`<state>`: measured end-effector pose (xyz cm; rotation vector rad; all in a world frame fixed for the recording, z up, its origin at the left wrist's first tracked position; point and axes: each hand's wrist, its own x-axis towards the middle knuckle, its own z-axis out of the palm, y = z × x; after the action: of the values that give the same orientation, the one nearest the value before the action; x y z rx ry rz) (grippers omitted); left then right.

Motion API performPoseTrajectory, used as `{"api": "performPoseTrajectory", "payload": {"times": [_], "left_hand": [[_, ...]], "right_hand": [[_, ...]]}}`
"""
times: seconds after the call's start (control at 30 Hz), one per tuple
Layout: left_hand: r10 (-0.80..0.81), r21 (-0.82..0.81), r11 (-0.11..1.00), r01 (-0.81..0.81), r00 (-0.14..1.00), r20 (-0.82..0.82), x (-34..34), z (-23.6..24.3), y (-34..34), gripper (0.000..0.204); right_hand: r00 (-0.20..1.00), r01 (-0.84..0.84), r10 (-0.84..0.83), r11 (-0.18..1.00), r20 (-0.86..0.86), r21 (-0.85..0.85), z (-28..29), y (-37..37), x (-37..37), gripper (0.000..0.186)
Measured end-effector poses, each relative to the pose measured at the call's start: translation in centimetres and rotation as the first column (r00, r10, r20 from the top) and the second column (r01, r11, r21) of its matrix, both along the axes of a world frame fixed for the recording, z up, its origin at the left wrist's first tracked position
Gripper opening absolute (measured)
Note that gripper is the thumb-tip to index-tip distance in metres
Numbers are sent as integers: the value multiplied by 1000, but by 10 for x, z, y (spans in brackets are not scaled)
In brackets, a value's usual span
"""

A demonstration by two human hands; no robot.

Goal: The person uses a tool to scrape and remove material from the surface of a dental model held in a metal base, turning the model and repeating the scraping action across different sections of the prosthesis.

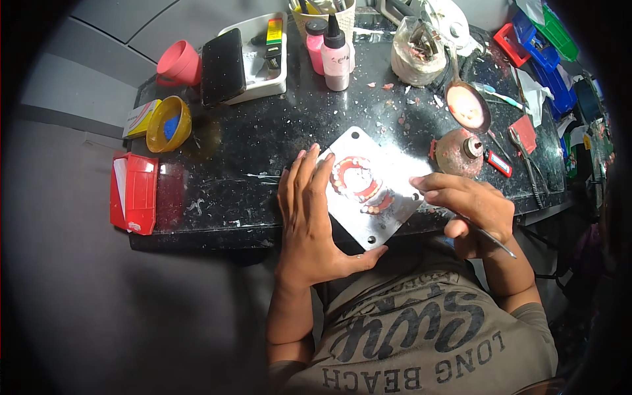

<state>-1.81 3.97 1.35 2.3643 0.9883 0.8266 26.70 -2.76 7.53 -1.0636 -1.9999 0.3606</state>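
A square metal plate [355, 224] with corner holes carries dental models with pink-red gums and pale teeth [345, 185] near its middle. My left hand [306, 230] grips the plate along its left side, fingertips at the upper edge and thumb at the bottom corner. My right hand [480, 207] holds a thin metal instrument [497, 241], with its fingertips at the plate's right corner. A spirit burner or similar glass bottle [454, 161] and a small red-and-black item [497, 162] lie just beyond that hand.
On the black worktop [230, 164] stand a red tray [135, 204], yellow bowl [161, 135], pink cup [174, 59], phone [220, 66] on a white container, squeeze bottles [336, 69], a white pot [415, 62], a ladle [466, 105] and tools [533, 174]. Coloured bins [546, 52] are back right.
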Motion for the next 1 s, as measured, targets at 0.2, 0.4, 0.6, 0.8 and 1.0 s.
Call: {"api": "performPoseTrajectory", "payload": {"times": [0.2,0.4,0.6,0.8,1.0], "left_hand": [[10,43,999,-11,1000,23,5,-3,0,145],[26,45,999,-28,998,55,2,-5,-1,145],[6,14,1000,-8,995,104,-1,-12,-2,145],[3,25,1000,-5,995,100,0,-11,-1,146],[23,38,999,-27,995,96,-2,-6,-3,146]], "right_hand": [[997,5,-5,1000,-74,4,-16,3,0,48],[992,8,-11,1000,-127,-23,-18,4,-7,68],[951,-97,52,986,-304,-133,-22,2,-5,75],[976,-47,39,998,-216,-34,-23,4,-5,83],[995,-14,8,998,-103,-60,-8,-9,8,63]]}}
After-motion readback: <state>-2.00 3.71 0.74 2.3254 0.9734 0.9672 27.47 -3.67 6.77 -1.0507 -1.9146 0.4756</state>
